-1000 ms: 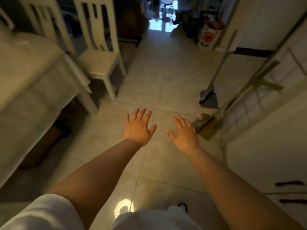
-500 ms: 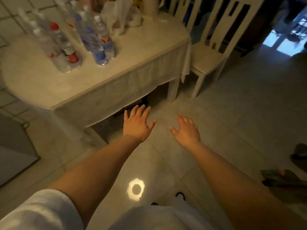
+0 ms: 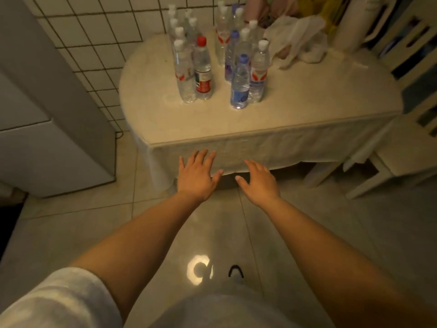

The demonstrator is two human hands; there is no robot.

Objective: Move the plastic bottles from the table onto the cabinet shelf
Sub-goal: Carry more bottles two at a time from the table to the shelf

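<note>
White sleeve (image 3: 59,301) at lower left edge, both forearms bare, stretched fwd over tiled floor (image 3: 307,233). Left hand (image 3: 197,175): palm down, fingers spread, holding nothing, tips in front of tablecloth hem. Right hand (image 3: 260,179): palm down, fingers loosely spread, thumb out toward left hand, holding nothing. Hands near each other, not touching; both short of table (image 3: 307,110), below its top. Plastic bottles (image 3: 240,84): upright on tabletop in two clusters toward wall side, well apart from hands; caps white, blue, one red. Crumpled white bag (image 3: 295,41) behind right cluster. Grey cabinet (image 3: 47,138) left of table; chair (image 3: 402,147) at right. Vs 0.5 s ago: table now square-on in view, bottles nearer centre; hand pose approx same, fingers a bit closer to cloth.
</note>
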